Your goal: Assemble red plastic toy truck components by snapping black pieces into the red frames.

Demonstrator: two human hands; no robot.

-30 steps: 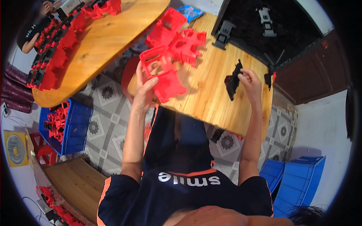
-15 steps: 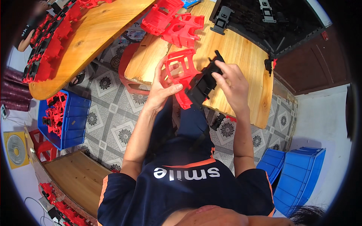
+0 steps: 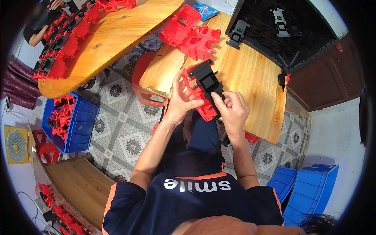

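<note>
My left hand grips a red plastic frame part from its left side, over the near edge of a small wooden table. My right hand presses a black plastic bracket onto the top of that red part, fingers on the bracket's lower end. The two pieces sit together between my hands. Farther back on the same table lie two more red frame parts.
A black bin holding black brackets stands at the table's far right. A long wooden table at left carries a row of red-and-black assemblies. A blue crate of red parts sits on the tiled floor; blue crates stand at right. Another person's hand shows at top left.
Both hands have come together nearer my body. The red part and the black bracket, apart a second ago, are now joined, bracket on top of the red part.
</note>
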